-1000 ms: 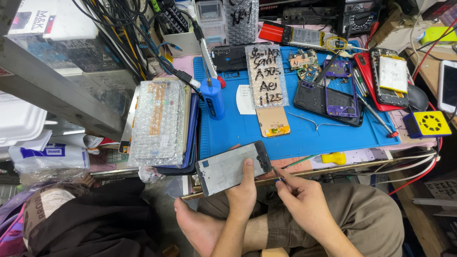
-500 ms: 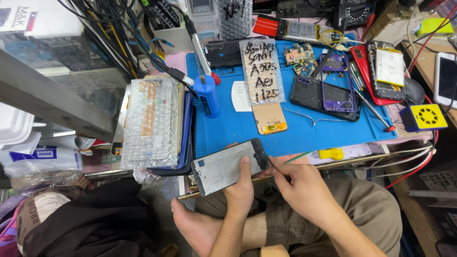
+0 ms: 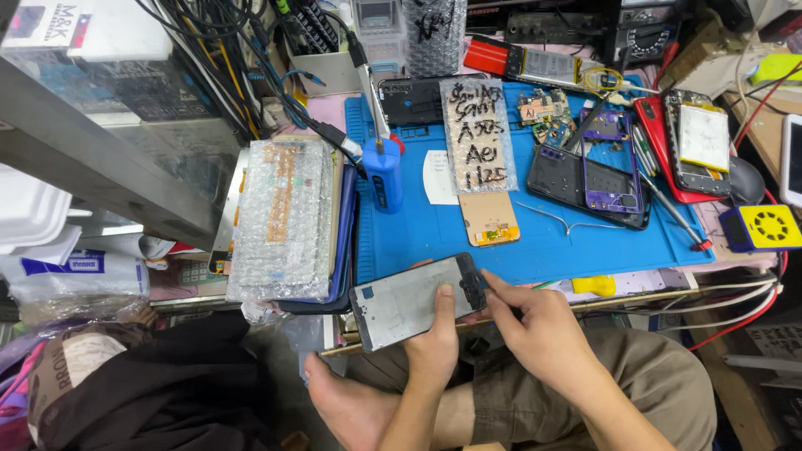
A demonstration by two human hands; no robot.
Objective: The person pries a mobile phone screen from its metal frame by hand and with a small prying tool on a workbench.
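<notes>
My left hand (image 3: 434, 342) grips a flat grey phone screen panel (image 3: 401, 305) from below, with the thumb lying across its face. The panel is held level over my lap, just in front of the bench edge. My right hand (image 3: 535, 330) is pinched at the panel's dark right end, its fingertips touching that end. A thin dark tool (image 3: 511, 311) shows between its thumb and fingers. My bare foot (image 3: 342, 401) and bent knees are below the hands.
A blue work mat (image 3: 434, 238) lies beyond the hands. On it are a blue bottle (image 3: 383, 177), a bubble-wrapped part (image 3: 476, 138), opened phones (image 3: 589, 175) and metal tweezers (image 3: 568, 221). A bubble-wrapped stack (image 3: 284, 221) sits to the left, and a yellow box (image 3: 760, 227) to the right.
The right hand's fingertips have closed in on the panel's right end. The panel stays in the left hand, almost unmoved. The view has shifted slightly.
</notes>
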